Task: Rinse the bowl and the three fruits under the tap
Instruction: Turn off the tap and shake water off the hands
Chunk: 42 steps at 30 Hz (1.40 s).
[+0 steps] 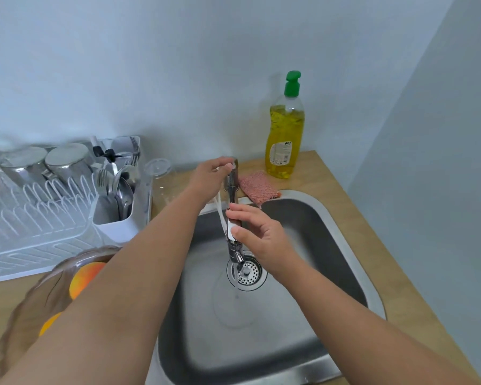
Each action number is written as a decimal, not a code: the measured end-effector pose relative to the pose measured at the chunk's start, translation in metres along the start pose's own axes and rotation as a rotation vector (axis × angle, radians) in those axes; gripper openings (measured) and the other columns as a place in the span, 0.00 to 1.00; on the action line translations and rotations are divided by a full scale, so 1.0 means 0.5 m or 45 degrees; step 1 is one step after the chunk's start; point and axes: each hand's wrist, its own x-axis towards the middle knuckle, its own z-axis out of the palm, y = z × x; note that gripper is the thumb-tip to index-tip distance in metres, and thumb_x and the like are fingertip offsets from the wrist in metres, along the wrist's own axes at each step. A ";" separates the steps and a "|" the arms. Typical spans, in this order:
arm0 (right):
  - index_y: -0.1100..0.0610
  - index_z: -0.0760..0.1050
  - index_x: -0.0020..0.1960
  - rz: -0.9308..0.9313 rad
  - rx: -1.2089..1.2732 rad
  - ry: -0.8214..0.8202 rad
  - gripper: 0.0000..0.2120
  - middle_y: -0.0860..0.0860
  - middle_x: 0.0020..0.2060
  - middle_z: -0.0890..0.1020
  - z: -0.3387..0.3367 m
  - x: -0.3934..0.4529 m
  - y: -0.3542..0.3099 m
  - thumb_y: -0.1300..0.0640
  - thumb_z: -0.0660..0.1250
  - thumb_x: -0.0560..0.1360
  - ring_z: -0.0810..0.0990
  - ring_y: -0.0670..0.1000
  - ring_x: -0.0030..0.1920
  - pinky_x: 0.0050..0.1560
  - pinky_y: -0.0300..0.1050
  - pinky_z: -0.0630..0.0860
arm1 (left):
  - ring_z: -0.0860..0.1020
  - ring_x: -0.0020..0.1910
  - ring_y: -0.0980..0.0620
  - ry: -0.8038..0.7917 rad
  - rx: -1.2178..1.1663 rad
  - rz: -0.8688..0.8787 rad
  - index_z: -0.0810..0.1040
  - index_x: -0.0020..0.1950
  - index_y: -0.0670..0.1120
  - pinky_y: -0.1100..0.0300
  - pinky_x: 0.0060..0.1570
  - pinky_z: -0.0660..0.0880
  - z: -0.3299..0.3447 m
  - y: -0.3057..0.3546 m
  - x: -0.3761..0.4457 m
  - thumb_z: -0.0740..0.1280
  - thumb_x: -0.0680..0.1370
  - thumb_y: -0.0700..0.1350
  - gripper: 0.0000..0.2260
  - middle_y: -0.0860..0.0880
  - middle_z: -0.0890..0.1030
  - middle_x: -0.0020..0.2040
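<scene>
Two bare hands work at the tap (233, 207) over one steel sink (345, 226), whose basin holds only a drain strainer (247, 272) and a thin stream of water. One white dish rack (39, 218) on the left carries two upturned steel cups and a caddy of forks and spoons. One brownish bowl (34, 301) sits on the wooden counter (325, 173) left of the sink, mostly behind the left forearm, holding two visible orange-yellow fruits (85, 275); a third cannot be seen. One soap bottle (285, 129) of yellow liquid has a green pump and an unreadable label. One pink scrubber (257, 187) lies beside it. The left hand (208, 176) curls fingers over the tap's top; the right hand (257, 234) pinches the spout between thumb and fingers.
</scene>
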 end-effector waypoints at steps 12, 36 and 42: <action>0.45 0.83 0.53 -0.026 0.026 -0.026 0.11 0.42 0.60 0.80 -0.006 0.008 0.007 0.52 0.71 0.71 0.75 0.48 0.65 0.67 0.57 0.70 | 0.75 0.66 0.47 -0.031 -0.102 -0.024 0.83 0.59 0.44 0.52 0.69 0.70 -0.007 -0.033 0.011 0.74 0.74 0.40 0.13 0.50 0.75 0.70; 0.51 0.80 0.49 0.015 -0.234 0.045 0.14 0.42 0.58 0.78 -0.015 -0.001 -0.026 0.61 0.73 0.65 0.76 0.41 0.60 0.60 0.41 0.74 | 0.78 0.62 0.54 0.022 -0.269 -0.030 0.83 0.59 0.42 0.64 0.62 0.73 0.011 -0.052 0.009 0.73 0.74 0.35 0.14 0.47 0.73 0.73; 0.52 0.80 0.50 0.043 -0.197 0.054 0.14 0.43 0.60 0.78 -0.022 -0.008 -0.027 0.62 0.73 0.66 0.76 0.42 0.62 0.65 0.51 0.72 | 0.75 0.62 0.58 0.053 -0.197 -0.014 0.82 0.60 0.42 0.78 0.48 0.73 0.015 -0.049 0.006 0.72 0.75 0.36 0.13 0.47 0.72 0.73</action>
